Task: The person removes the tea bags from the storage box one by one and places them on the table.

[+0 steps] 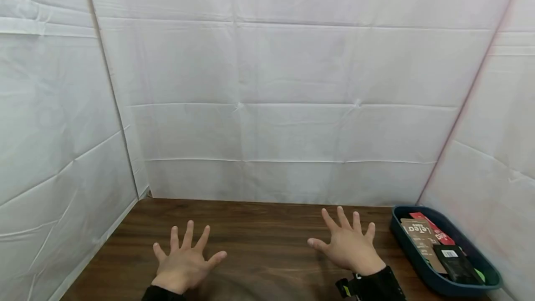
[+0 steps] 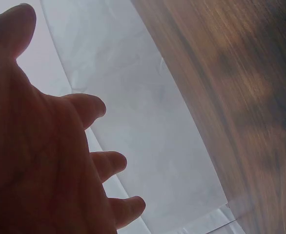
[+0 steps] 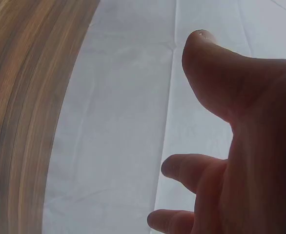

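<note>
1. Hovering palm-down over the wooden table, the left hand and right hand had fingers spread, grasping nothing.
2. The blue tray of packets sat just right of the right hand.

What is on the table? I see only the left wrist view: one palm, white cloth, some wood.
Observer: A blue tray sits at the table's far right.
Operator: Is it empty?
Observer: No, it holds a brown packet, a red one and a black one.
Operator: Where is the right hand?
Observer: The right hand is spread over the wood, left of the tray, holding nothing.
Operator: And the left?
Observer: The left hand is spread the same way, empty.
</note>
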Demonstrator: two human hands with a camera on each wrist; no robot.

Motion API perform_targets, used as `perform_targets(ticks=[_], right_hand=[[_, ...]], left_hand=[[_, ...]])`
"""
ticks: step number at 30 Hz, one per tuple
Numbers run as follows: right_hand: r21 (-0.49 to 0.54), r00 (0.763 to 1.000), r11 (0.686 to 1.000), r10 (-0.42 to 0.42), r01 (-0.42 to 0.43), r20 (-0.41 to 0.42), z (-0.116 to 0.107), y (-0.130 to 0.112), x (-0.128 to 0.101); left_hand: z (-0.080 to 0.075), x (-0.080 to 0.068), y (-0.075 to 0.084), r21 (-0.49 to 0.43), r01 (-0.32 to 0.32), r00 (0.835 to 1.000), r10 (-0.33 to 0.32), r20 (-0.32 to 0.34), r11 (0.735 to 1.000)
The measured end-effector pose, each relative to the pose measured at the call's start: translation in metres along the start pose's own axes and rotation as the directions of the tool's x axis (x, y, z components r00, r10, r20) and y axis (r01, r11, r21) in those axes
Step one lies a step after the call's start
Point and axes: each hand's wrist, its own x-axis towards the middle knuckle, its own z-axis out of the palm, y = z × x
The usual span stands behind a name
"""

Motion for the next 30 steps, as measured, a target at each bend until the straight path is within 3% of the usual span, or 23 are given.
perform_targets(ticks=[4, 10, 17, 20, 23, 27, 30], right_hand=[[-0.107, 0.999, 0.994, -0.023, 0.021, -0.022, -0.008, 0.024, 0.001], [-0.283, 0.981, 0.958, -0.086, 0.032, -0.177, -0.036, 0.095, 0.002], [-0.304, 0.96, 0.952, -0.067, -0.02, -0.273, -0.073, 0.18, -0.004], [-0.296, 0.955, 0.951, -0.006, -0.086, -0.297, -0.081, 0.214, -0.004], [-0.23, 0.949, 0.954, 0.119, -0.19, -0.291, -0.079, 0.249, -0.004], [-0.132, 0.918, 0.939, 0.269, -0.317, -0.29, -0.065, 0.293, -0.011], [-0.087, 0.913, 0.93, 0.328, -0.358, -0.243, -0.052, 0.315, -0.015]], left_hand=[[0.001, -0.001, 0.001, 0.003, 0.003, 1.0, -0.003, 0.013, 1.0], [0.0, -0.003, -0.003, 0.009, 0.029, 0.998, -0.029, 0.047, 1.0], [-0.001, -0.005, -0.009, -0.004, 0.053, 0.997, -0.053, 0.064, 0.999], [-0.002, -0.005, -0.013, -0.01, 0.061, 0.996, -0.06, 0.067, 0.998], [-0.001, -0.005, -0.015, -0.013, 0.063, 0.996, -0.062, 0.067, 0.998], [-0.001, -0.003, -0.012, -0.02, 0.048, 0.997, -0.047, 0.059, 0.999], [-0.001, -0.002, -0.01, -0.008, 0.044, 0.997, -0.043, 0.056, 0.999]])
